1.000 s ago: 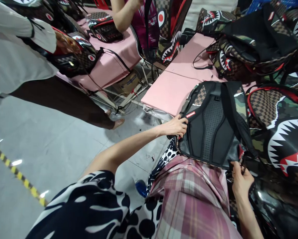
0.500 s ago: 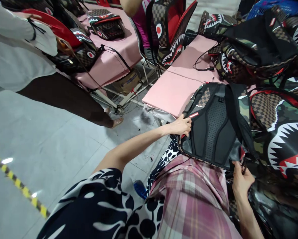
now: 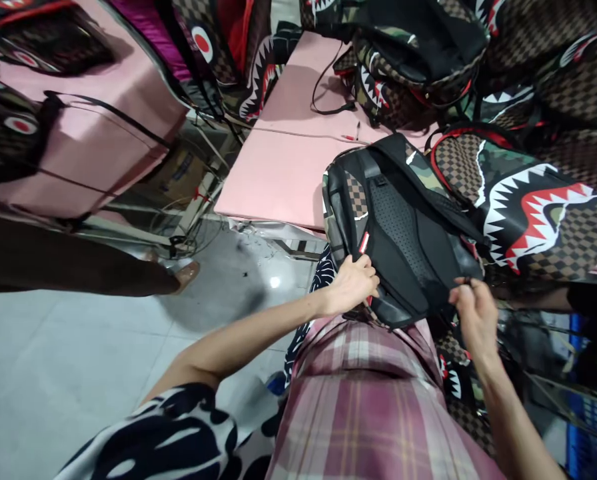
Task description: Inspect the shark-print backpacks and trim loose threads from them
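Apparently gripping the black backpack (image 3: 401, 230) by its side edge with the left hand (image 3: 352, 285), to steady it; pinching narrowly with the right hand (image 3: 477, 315) by the opposite lower corner, cannot tell on what; set back-panel up between pink table (image 3: 278, 153) and plaid apron (image 3: 361, 400), likely for bracing.

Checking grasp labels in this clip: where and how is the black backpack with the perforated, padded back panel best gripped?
Probably by both lower side edges, one hand coming from each side: the backpack lies with its back panel up, its bottom end toward the person, so those edges are nearest. The left hand clasps the left edge.
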The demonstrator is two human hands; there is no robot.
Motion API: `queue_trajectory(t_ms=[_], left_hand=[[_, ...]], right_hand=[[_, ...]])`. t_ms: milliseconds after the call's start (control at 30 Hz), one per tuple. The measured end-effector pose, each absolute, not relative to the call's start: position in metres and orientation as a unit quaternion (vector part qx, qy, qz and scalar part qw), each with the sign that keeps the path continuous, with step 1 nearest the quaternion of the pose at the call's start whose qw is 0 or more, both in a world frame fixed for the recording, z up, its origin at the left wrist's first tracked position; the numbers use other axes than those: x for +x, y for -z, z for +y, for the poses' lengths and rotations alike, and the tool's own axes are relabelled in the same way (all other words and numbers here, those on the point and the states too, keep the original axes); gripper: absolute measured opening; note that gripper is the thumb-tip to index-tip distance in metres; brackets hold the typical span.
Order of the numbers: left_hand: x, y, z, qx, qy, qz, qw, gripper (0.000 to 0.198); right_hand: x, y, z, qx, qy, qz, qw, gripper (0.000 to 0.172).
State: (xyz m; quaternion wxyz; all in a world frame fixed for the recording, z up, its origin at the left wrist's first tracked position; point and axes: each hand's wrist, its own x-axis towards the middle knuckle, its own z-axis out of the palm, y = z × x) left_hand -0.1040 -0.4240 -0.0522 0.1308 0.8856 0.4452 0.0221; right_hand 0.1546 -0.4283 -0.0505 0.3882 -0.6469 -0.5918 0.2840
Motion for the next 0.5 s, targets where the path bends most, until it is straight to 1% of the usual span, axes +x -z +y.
queue_trajectory(t_ms=[100,167,233,367,433,500], left_hand=[[-0.118,0.048,-0.416,0.903,0.018,0.415,0.109,0.014],[-0.127,0.048,-0.414,0.907,0.045,0.41,0.091,0.006],[-0.139,0.049,-0.416,0.911,0.056,0.399,0.093,0.005],[-0.162,0.05,-0.441,0.904,0.035,0.413,0.107,0.015],[-0.163,0.046,-0.458,0.886,0.028,0.449,0.116,0.018],[-0.152,0.041,-0.468,0.87,0.017,0.476,0.127,0.02]], right_hand=[[0.129,0.063,-0.467,-0.625,-0.399,-0.564,0.363,0.028],[0.117,0.078,-0.484,-0.627,-0.413,-0.549,0.368,0.029],[0.111,0.096,-0.494,-0.636,-0.394,-0.552,0.369,0.03],[0.111,0.124,-0.499,-0.61,-0.348,-0.619,0.35,0.028],[0.114,0.125,-0.486,-0.588,-0.32,-0.652,0.356,0.027],[0.119,0.115,-0.46,-0.597,-0.281,-0.646,0.383,0.029]])
